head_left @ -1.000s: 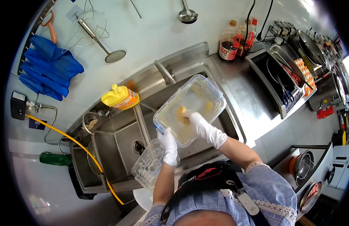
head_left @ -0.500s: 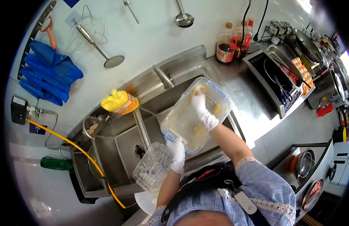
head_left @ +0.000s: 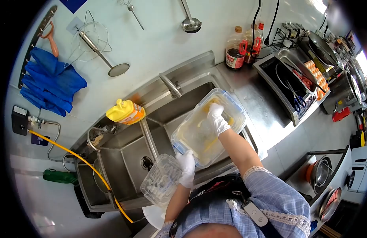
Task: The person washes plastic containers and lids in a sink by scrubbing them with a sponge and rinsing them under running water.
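A large clear plastic container with pale blue edges is tilted over the right sink basin, yellow residue smeared inside it. My left hand, in a white glove, is closed on the container's lower left edge. Beside that hand is a smaller clear plastic box, overlapping its far side; whether the fingers also grip it I cannot tell. Inside the large container is my right hand, also gloved, its fingers curled down near the yellow residue. What those fingers hold, if anything, is hidden.
A faucet stands behind the basin. The yellow jug sits on the sink's back ledge. A yellow hose crosses the left side. To the right are sauce bottles and an induction cooker with scissors on it.
My right hand has moved slightly down and right inside the large container, which has shifted a little the same way. My left hand keeps its hold.
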Tool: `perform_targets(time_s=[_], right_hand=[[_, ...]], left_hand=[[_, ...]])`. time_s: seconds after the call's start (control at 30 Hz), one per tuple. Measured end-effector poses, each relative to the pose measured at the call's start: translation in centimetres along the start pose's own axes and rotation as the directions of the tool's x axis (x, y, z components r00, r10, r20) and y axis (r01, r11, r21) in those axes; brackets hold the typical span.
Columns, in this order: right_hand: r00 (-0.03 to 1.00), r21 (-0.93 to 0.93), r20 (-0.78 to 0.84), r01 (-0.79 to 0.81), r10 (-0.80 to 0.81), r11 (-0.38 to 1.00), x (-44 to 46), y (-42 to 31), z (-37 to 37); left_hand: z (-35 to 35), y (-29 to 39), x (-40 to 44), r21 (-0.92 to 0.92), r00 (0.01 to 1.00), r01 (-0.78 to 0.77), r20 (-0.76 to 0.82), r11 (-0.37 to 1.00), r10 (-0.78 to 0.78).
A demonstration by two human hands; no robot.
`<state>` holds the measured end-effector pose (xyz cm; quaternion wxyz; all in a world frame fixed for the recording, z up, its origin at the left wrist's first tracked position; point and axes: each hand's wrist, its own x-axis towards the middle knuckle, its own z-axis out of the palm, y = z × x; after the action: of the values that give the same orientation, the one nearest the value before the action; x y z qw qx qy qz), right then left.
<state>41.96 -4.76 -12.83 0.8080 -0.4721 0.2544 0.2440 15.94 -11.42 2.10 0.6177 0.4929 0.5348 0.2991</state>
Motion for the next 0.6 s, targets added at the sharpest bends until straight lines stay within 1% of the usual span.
perform_targets(time_s=[0.03, 0.07, 0.1, 0.13, 0.17, 0.2, 0.23, 0.27, 0.3, 0.37, 0.4, 0.43, 0.47, 0.5, 0.53, 0.57, 0.6], right_hand=[[0.957, -0.276, -0.004, 0.278, -0.29, 0.92, -3.9, -0.9, 0.7], [0.836, -0.521, 0.07, 0.495, -0.544, 0.695, -7.0, -1.0, 0.9], [0.87, -0.519, 0.18, 0.48, -0.459, 0.707, -8.5, -0.4, 0.5], [0.936, -0.552, 0.149, 0.346, -0.319, 0.759, -9.7, 1.4, 0.5], [0.932, -0.657, 0.268, 0.362, -0.243, 0.662, -11.9, 1.9, -0.2], [0.928, -0.723, 0.342, 0.361, -0.148, 0.589, -14.9, 1.3, -0.4], [0.902, -0.664, 0.421, 0.376, -0.093, 0.646, -15.3, 3.7, -1.2], [0.887, -0.751, 0.459, 0.35, 0.061, 0.56, -14.5, 6.1, -2.0], [0.883, -0.75, 0.464, 0.353, 0.065, 0.559, -15.2, 5.9, -2.1], [0.762, -0.621, 0.639, 0.431, 0.104, 0.655, -17.5, 4.0, -2.2], [0.749, -0.666, 0.628, 0.378, 0.211, 0.643, -18.4, 3.0, -2.0], [0.749, -0.671, 0.626, 0.374, 0.218, 0.64, -18.6, 2.1, -1.8], [0.617, -0.685, 0.722, 0.576, 0.312, 0.446, -18.2, 1.3, -1.8], [0.478, -0.609, 0.766, 0.755, 0.43, 0.244, -18.0, 0.6, -1.8], [0.443, -0.586, 0.788, 0.751, 0.427, 0.303, -16.8, 1.5, -2.4], [0.407, -0.563, 0.81, 0.744, 0.423, 0.361, -16.1, 1.9, -2.8], [0.387, -0.521, 0.789, 0.833, 0.477, 0.185, -15.4, 2.3, -3.3]], left_hand=[[0.3, 0.0, 0.2, -0.004, 1.0, -0.001, 0.002, 1.0, 0.001], [0.5, -0.3, 0.3, -0.002, 0.998, -0.056, -0.02, 0.998, 0.056], [0.6, -0.5, 0.3, 0.002, 0.993, -0.109, -0.043, 0.994, 0.109], [0.6, -0.2, 0.3, 0.006, 0.993, -0.106, -0.049, 0.994, 0.106], [0.8, 0.5, 0.4, -0.009, 0.998, -0.064, -0.028, 0.998, 0.064], [1.0, 0.8, 0.4, -0.026, 1.0, -0.022, -0.005, 0.999, 0.022], [1.0, 0.6, 0.5, -0.025, 1.0, -0.021, -0.007, 0.999, 0.021], [0.9, 0.3, 0.8, -0.024, 0.998, -0.065, -0.001, 0.998, 0.065], [0.8, 0.1, 1.0, -0.024, 0.994, -0.109, 0.002, 0.994, 0.109], [0.4, 0.5, 0.7, 0.008, 0.995, -0.101, 0.001, 0.995, 0.101], [0.2, 0.6, 0.6, 0.039, 0.996, -0.091, 0.008, 0.995, 0.09], [0.0, 0.3, 0.6, 0.039, 0.996, -0.085, 0.004, 0.996, 0.084], [-0.2, -0.2, 0.7, 0.029, 0.994, -0.106, 0.014, 0.994, 0.106], [-0.3, -0.7, 1.0, 0.018, 0.991, -0.131, 0.027, 0.991, 0.131], [-0.4, -1.1, 1.2, 0.017, 0.991, -0.129, 0.027, 0.992, 0.128], [-0.4, -1.6, 1.4, -0.042, 0.988, -0.153, 0.014, 0.987, 0.153], [-0.4, -2.0, 1.7, -0.1, 0.984, -0.178, 0.0, 0.979, 0.179]])
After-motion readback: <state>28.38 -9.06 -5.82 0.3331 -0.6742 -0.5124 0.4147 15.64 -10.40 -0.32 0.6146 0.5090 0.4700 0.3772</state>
